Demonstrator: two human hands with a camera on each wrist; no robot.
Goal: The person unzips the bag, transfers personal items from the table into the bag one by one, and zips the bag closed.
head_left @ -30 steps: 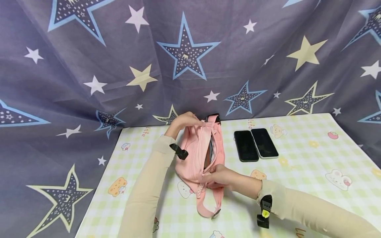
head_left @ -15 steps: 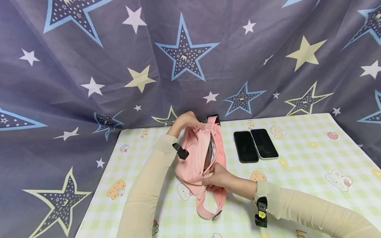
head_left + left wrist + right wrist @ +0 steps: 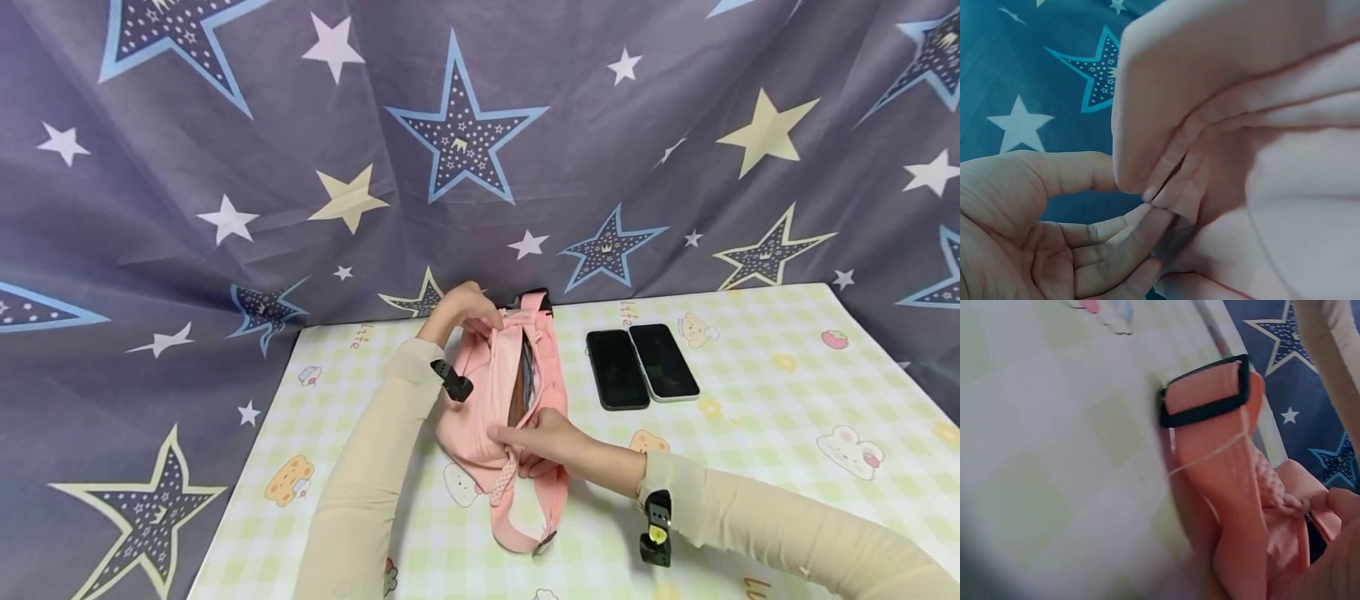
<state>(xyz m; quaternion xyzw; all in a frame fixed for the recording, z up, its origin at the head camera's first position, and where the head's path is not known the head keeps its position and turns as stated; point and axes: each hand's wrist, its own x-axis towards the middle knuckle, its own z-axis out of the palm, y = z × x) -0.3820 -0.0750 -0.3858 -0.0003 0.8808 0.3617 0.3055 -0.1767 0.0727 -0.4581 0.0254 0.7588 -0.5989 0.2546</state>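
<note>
A pink waist bag [image 3: 468, 421] lies lengthwise on the table, its zipped opening parted along the right side. Grey lining and something brown [image 3: 517, 392] show inside the gap. My left hand [image 3: 471, 308] holds the bag's far end; in the left wrist view, thumb and fingers [image 3: 1129, 250] pinch the fabric corner by the zip's end. At the near end my right hand [image 3: 551, 440] grips the opening's edge, thumb across the front, other fingers partly hidden. Just below the thumb hangs a braided zip pull [image 3: 504, 480]. The strap [image 3: 1229, 487] loops toward me with a black buckle [image 3: 1207, 394].
Two dark-screened phones, a black one [image 3: 617, 371] and a white-edged one [image 3: 664, 362], lie side by side right of the bag. A checked cloth [image 3: 765, 450] covers the table. Behind its far edge hangs a star-patterned curtain [image 3: 570, 150].
My right thumb has slid left from the zip's end onto the bag's front, and the braided pull has swung slightly. The left fingers have shifted a little at the far end.
</note>
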